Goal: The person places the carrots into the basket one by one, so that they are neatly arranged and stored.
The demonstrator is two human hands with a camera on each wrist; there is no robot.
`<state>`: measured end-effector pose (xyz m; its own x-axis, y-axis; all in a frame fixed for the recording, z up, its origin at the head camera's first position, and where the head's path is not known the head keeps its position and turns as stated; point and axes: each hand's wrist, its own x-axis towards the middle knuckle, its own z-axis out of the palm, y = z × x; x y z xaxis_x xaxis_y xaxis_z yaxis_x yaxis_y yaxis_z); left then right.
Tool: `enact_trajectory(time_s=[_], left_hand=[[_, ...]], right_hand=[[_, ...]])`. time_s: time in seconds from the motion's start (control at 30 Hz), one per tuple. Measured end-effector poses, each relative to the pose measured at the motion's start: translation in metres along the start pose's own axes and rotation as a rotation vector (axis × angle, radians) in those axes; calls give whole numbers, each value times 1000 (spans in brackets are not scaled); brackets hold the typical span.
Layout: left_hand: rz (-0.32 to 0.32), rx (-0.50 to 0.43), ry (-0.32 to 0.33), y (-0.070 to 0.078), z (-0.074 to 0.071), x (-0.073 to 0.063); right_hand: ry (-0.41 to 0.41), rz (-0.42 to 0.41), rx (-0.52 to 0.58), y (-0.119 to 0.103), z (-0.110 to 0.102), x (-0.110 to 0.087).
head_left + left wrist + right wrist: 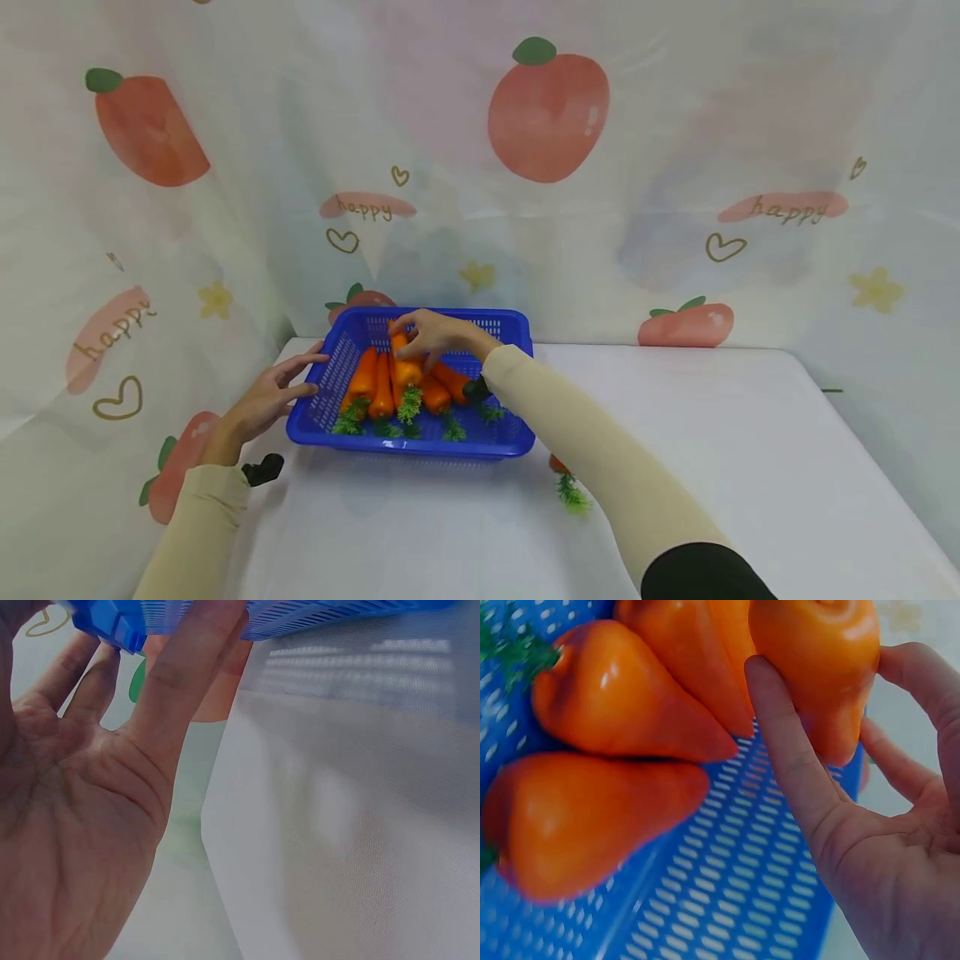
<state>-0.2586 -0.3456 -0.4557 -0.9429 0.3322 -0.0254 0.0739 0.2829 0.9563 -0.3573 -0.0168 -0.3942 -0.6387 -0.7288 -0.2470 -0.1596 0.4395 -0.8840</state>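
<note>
In the head view, a blue plastic basket (412, 447) stands on the white table with several toy carrots (380, 398) in it, orange with feathery green tops. My right hand (435, 335) reaches over the basket's far side and pinches one carrot (817, 645) between thumb and fingers. That carrot lies above the others, its green top toward me. At the basket's left rim, my left hand (273, 392) touches the edge with outstretched fingers. The left wrist view shows the left palm (82, 802) below the basket's edge, some fingertips hidden behind it.
Right of the basket, another carrot's green top (572, 496) pokes out on the table, its orange body mostly hidden by my right sleeve (600, 442). A curtain (585, 250) printed with fruit hangs behind and to the left of the table (420, 533).
</note>
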Motion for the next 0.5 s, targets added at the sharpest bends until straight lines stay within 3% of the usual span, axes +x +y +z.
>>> enact_trajectory(time_s=[0.2, 0.5], left_hand=[[-2, -16, -9, 1, 1, 2], [-11, -33, -7, 0, 0, 1]], right_hand=[[-23, 33, 82, 8, 8, 17], [-11, 61, 69, 15, 21, 31]])
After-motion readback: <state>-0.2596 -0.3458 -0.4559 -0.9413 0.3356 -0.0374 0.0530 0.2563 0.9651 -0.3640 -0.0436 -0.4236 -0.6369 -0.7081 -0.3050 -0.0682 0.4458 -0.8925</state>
